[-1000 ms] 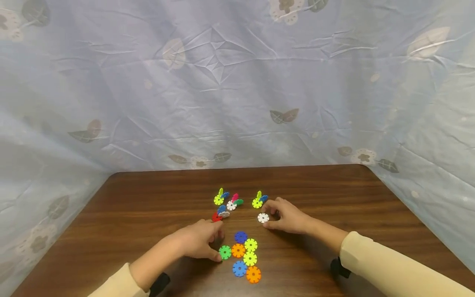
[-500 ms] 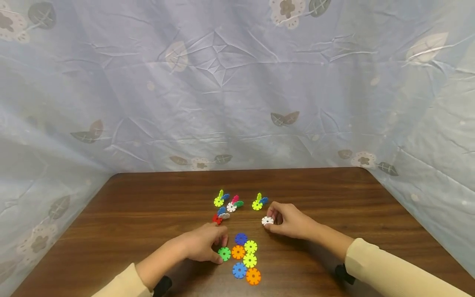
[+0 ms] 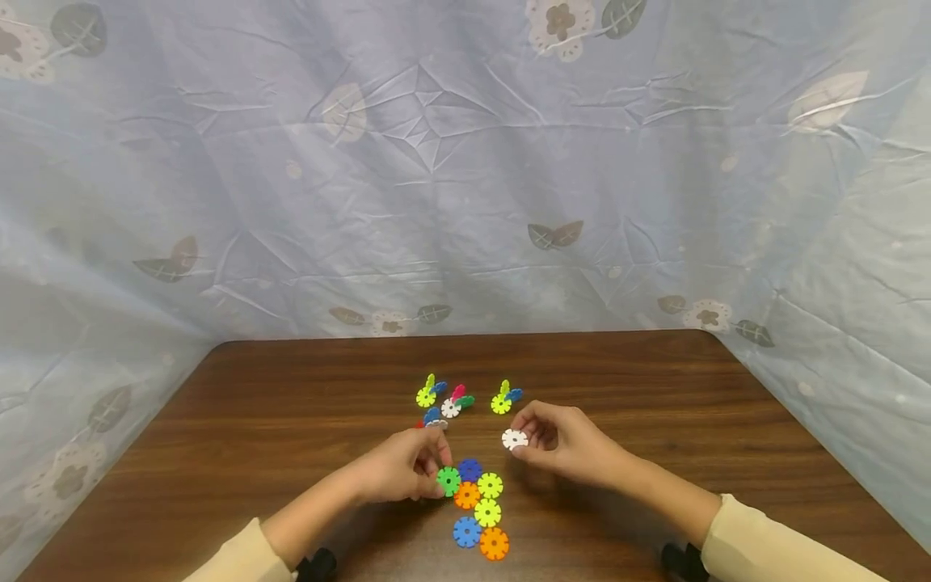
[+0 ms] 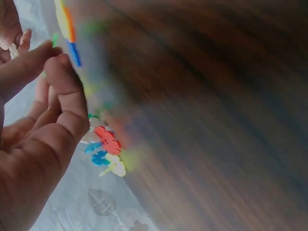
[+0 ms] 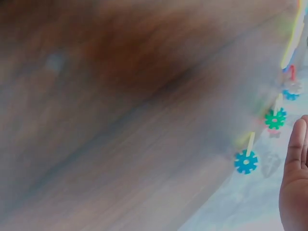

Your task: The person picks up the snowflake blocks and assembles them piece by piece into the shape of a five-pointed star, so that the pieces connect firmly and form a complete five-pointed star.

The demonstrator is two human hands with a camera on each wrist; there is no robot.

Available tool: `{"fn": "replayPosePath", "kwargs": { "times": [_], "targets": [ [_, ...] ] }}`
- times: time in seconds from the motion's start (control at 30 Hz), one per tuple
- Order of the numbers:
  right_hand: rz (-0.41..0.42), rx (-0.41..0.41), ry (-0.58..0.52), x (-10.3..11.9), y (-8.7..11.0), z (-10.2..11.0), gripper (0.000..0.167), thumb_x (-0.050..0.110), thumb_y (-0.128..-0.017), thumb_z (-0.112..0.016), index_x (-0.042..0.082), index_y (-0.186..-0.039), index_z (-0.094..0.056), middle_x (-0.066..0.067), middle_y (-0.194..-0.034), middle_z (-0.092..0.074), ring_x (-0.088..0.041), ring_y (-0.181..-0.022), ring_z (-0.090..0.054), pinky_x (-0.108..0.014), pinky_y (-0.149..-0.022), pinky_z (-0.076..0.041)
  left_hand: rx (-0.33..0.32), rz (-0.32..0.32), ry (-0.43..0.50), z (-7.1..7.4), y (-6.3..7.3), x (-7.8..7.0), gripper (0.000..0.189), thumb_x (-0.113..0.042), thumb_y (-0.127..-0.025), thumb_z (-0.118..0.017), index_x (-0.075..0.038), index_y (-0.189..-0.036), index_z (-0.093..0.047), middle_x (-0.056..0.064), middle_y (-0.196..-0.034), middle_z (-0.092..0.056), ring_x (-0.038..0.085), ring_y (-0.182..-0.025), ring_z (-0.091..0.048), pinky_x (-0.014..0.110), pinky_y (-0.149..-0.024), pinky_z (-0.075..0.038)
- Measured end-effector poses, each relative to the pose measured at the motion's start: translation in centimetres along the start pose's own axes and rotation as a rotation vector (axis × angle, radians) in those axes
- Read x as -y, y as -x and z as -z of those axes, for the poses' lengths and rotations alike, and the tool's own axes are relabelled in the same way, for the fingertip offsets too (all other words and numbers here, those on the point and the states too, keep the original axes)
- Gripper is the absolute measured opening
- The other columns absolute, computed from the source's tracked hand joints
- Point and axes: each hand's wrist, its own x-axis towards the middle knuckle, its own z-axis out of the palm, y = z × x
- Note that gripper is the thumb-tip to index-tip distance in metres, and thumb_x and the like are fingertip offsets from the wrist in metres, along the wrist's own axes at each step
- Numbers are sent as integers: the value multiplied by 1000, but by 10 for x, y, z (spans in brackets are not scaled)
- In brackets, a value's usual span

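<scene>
Green disc (image 3: 448, 481) in my left grip (image 3: 402, 467), white disc (image 3: 514, 439) in my right grip (image 3: 569, 440)

I pinch the green disc by its edge, near the dark blue disc (image 3: 469, 470) and the upper orange disc (image 3: 468, 495) on the surface (image 3: 618, 368). Across from it, I pinch the white disc between thumb and fingers. Behind that sits a yellow-and-blue cluster (image 3: 500, 403).

Single notched discs (image 3: 474, 495) number eight: two orange discs (image 3: 486, 545), two yellow discs (image 3: 482, 513), one green disc (image 3: 452, 474), one dark-blue disc (image 3: 469, 463), one light-blue disc (image 3: 461, 533), one white disc (image 3: 507, 437). Joined disc clusters (image 3: 505, 399) number four; hands (image 3: 398, 469), two.
</scene>
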Motion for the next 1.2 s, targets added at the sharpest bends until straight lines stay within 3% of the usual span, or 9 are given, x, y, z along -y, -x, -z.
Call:
{"fn": "replayPosePath", "kwargs": {
  "times": [0.17, 0.33, 0.53, 0.77, 0.97, 1.2],
  "targets": [
    [-43, -6, -98, 10, 5, 1, 23, 22, -95, -78, 8, -112, -70, -2, -96, -70, -2, -84, -62, -20, -72, -57, -77, -44, 179, -2, -3, -10, 28, -1, -93, -74, 3, -115, -56, 3, -81, -61, 15, -69, -57, 27, -63, -54],
    [-67, -18, -177, 17, 8, 5, 25, 20, -98, -74, 4, -117, -71, -7, -102, -74, -4, -88, -65, -22, -76, -59, -151, -116, 272, -10, -7, -21, 31, -3, -94, -74, 3, -119, -56, 3, -85, -68, 13, -73, -60, 25, -69, -54],
    [-52, -28, -204, 22, 12, 3, 17, 18, -98, -74, 7, -111, -74, -7, -96, -75, -5, -85, -66, -23, -73, -60, -234, -138, 291, -21, -9, -29, 30, -3, -94, -75, 2, -119, -58, 4, -88, -71, 12, -78, -64, 21, -76, -56],
    [-31, -31, -256, 26, 14, 3, 16, 16, -99, -72, 5, -110, -74, -10, -96, -75, -5, -86, -67, -23, -74, -61, -260, -166, 273, -28, -12, -33, 29, -3, -93, -76, 1, -117, -60, 13, -89, -71, 11, -78, -63, 20, -72, -55],
    [-39, -24, -309, 28, 14, 3, 17, 13, -99, -72, 1, -110, -74, -21, -95, -74, -7, -83, -68, -23, -71, -62, -283, -157, 283, -31, -14, -34, 28, -2, -92, -76, 1, -116, -62, 21, -92, -72, 11, -77, -64, 20, -71, -56],
    [-88, 21, -365, 29, 15, 6, 20, 17, -101, -70, -1, -110, -74, -32, -97, -71, -14, -79, -70, -30, -72, -65, -283, -153, 301, -34, -15, -35, 28, -3, -91, -77, 1, -116, -64, 13, -89, -73, 10, -76, -65, 20, -71, -56]
  ]
}}
